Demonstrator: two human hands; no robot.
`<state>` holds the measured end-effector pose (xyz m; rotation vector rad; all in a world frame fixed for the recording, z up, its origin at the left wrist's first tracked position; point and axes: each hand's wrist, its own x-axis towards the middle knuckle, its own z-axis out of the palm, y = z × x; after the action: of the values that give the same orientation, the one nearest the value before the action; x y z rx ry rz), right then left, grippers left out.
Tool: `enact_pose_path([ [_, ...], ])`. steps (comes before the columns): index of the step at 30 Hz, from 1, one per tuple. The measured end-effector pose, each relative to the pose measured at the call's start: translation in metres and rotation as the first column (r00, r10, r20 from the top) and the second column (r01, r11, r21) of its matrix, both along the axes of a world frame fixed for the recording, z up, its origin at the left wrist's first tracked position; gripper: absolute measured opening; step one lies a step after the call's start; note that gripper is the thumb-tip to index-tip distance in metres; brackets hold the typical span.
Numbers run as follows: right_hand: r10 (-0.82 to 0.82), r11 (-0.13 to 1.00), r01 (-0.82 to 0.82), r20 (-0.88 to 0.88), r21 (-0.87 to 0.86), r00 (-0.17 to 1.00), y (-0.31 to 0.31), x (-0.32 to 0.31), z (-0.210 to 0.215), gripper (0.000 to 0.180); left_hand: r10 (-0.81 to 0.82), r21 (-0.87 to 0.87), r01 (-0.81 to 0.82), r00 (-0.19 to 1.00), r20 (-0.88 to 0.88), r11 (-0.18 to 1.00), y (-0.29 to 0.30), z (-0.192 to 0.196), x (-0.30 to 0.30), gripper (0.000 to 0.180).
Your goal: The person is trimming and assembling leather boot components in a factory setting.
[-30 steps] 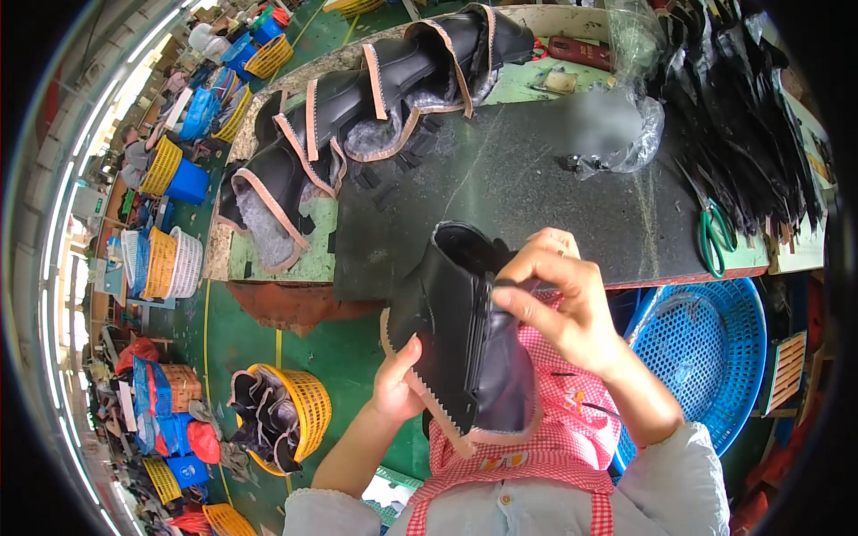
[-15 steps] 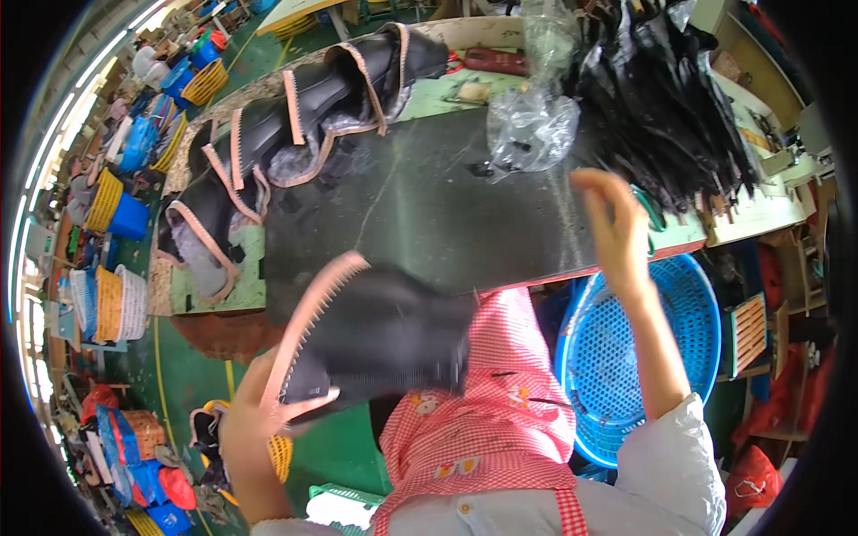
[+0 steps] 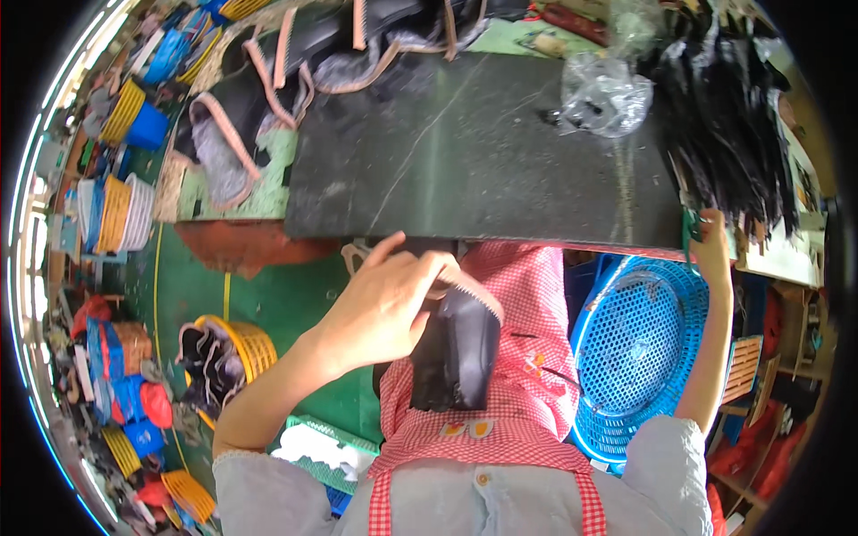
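Left hand [image 3: 380, 308] gripped black leather piece [image 3: 458, 344] over the lap, just below the dark work mat [image 3: 483, 147] edge. Right hand [image 3: 712, 246] closed on green scissors [image 3: 690, 234] at mat's right edge, black strips [image 3: 724, 134] crowding above, blue basket [image 3: 639, 348] below.

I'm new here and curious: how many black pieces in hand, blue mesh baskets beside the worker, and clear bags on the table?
Black zigzag-edged piece in left hand: 1
Blue mesh basket: 1
Clear plastic bag: 1
Total: 3
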<state>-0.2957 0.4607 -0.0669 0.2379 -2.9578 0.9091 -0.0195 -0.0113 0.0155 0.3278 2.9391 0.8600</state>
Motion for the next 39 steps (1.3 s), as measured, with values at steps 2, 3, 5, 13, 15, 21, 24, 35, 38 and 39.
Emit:
enact_pose_path([
  [2, 0.024, 0.996, 0.007, -0.365, 0.085, 0.931, -0.016, 0.023, 0.001, 0.042, 0.08, 0.009, -0.08, 0.996, -0.043, 0.997, -0.007, -0.01, 0.004, 0.055],
  [3, -0.106, 0.994, 0.101, -0.324, -0.033, 0.94, -0.033, 0.038, 0.014, 0.036, 0.084, 0.045, -0.082, 0.996, -0.041, 0.996, -0.01, -0.013, 0.006, 0.051],
  [5, 0.003, 0.931, -0.065, -0.173, -0.359, 0.985, -0.067, 0.067, 0.037, 0.037, 0.064, 0.122, -0.051, 0.993, -0.1, 0.991, -0.014, -0.019, 0.006, 0.042],
  [13, 0.775, 0.415, -0.066, 0.315, -0.908, 0.548, -0.257, 0.146, 0.049, 0.016, -0.106, 0.152, 0.16, 0.945, -0.31, 0.975, -0.005, -0.021, -0.002, 0.029],
  [15, 0.855, 0.364, -0.11, 0.285, -0.925, 0.434, -0.266, 0.151, 0.045, 0.019, -0.117, 0.135, 0.169, 0.936, -0.331, 0.976, -0.006, -0.021, 0.0, 0.029],
  [21, 0.86, 0.499, -0.41, 0.377, -0.764, 0.344, -0.267, 0.155, 0.039, 0.036, -0.129, 0.187, 0.203, 0.93, -0.345, 0.961, -0.013, -0.029, 0.002, 0.028],
  [24, 0.866, 0.471, -0.499, 0.276, -0.728, 0.416, -0.274, 0.161, 0.039, 0.04, -0.141, 0.22, 0.219, 0.936, -0.323, 0.951, -0.014, -0.035, -0.001, 0.027],
  [35, 0.783, 0.545, -0.493, 0.203, -0.678, 0.587, -0.265, 0.182, 0.017, 0.038, 0.146, 0.52, -0.055, 0.98, -0.137, 0.853, -0.006, -0.065, -0.007, 0.024],
  [38, 0.81, 0.529, -0.601, 0.146, -0.6, 0.567, -0.269, 0.178, 0.022, 0.04, 0.053, 0.118, -0.016, 0.947, -0.317, 0.993, -0.003, -0.068, -0.008, 0.024],
  [39, 0.812, 0.502, -0.61, 0.089, -0.613, 0.577, -0.267, 0.179, 0.021, 0.04, 0.079, 0.056, -0.063, 0.926, -0.369, 0.996, 0.002, -0.066, -0.004, 0.026],
])
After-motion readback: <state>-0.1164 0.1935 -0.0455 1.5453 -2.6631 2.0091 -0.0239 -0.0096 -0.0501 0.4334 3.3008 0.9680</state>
